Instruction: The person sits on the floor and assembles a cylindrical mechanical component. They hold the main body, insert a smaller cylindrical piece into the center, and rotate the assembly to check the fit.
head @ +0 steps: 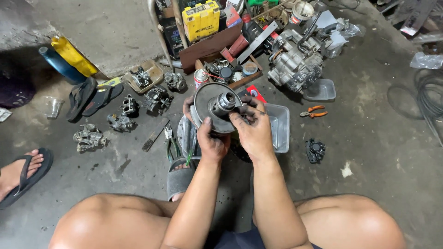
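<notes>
**wrenchfan:** Fingers on your left hand were clamped round the lower rim of that round metal pulley disc, thumb up on its face. Your right hand was curled in at the hub, fingertips greasy and pinching something there. Couldn't make out what, it was buried behind your knuckles. You held the disc up over the clear plastic tray, between your knees, nowhere near touching the floor.

**scootdoc:** Yeah, your hands blocked most of the tray and whatever sat in it. Same with the grey sandal, half hidden under your left forearm. Pliers with green handles lay just left of the tray, next to a flat file.

**wrenchfan:** You had carburettors scattered over the concrete on the left, small and grimy, hard to count. The engine block sat top right, partly lost in bags and clutter. Orange-handled pliers lay beside it, and a small black part on its own to the right.

**scootdoc:** Someone else's foot in a black flip-flop was cut off at the left edge. The yellow box ran off the top.
</notes>
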